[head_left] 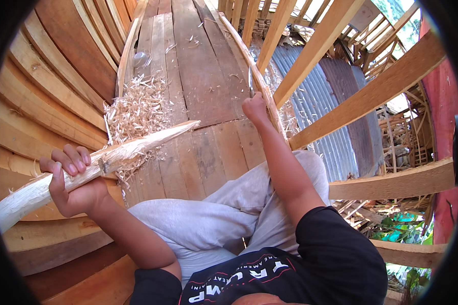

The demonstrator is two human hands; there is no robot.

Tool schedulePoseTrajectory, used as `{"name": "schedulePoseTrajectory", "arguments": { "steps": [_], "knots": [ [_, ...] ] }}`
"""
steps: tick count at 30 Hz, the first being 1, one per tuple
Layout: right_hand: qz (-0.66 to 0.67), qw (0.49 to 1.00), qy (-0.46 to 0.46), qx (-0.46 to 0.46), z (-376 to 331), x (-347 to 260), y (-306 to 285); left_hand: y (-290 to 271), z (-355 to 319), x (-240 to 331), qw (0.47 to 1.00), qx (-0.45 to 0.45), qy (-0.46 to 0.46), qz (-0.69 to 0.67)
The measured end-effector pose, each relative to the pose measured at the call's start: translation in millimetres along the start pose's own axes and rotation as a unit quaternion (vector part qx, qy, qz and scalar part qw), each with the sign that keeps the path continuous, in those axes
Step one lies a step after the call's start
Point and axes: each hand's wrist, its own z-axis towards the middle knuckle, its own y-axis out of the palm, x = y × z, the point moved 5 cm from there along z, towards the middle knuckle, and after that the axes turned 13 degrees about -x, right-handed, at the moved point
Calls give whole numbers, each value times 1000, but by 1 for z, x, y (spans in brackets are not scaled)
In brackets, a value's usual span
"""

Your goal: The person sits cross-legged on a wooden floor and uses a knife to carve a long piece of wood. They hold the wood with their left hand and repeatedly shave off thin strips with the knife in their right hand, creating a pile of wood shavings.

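My left hand [76, 178] is wrapped round a thick, pale, peeled wooden pole [130, 150]. The pole slants up from the left rim to a whittled point over the floorboards. A dark knot shows just beyond my fingers. Farther off to the right, my right fist [255, 108] is closed beside the long wooden edge rail. From it a thin, bright knife blade [250, 81] sticks up and away from me; the handle is hidden in the fist. Blade and pole are well apart.
Curled wood shavings [140, 107] lie heaped on the plank floor [201, 61] by the left board wall [61, 76]. A clear round container [141, 59] stands behind them. At right, slanted railing posts [318, 48] rise before a corrugated metal roof [315, 96]. My grey-trousered legs are folded beneath my arms.
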Motion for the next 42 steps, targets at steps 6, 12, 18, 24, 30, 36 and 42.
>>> {"name": "schedulePoseTrajectory", "arguments": {
  "steps": [6, 12, 18, 24, 30, 36, 42],
  "knots": [
    [-83, 995, -9, -53, 11, -2, 22, 6, -1, 3, 1000, -3, -3, 23],
    [-145, 986, -77, 19, 73, 34, 32, 10, 0, -3, 1000, -9, 7, 19],
    [-211, 977, -8, -17, 78, 25, 59, 7, 0, -2, 999, 12, 5, 37],
    [-177, 984, 8, -38, 76, 22, 79, 12, 2, -8, 1000, -3, 1, 21],
    [-224, 973, -37, -42, 57, 5, 87, 12, 0, -8, 1000, -16, -2, 20],
    [-290, 954, -64, -52, 68, 17, 73, 12, -1, -9, 1000, -9, 4, 18],
    [-201, 973, -95, -69, 94, 28, 59, 15, 2, -8, 1000, -8, 5, 9]
  ]
}}
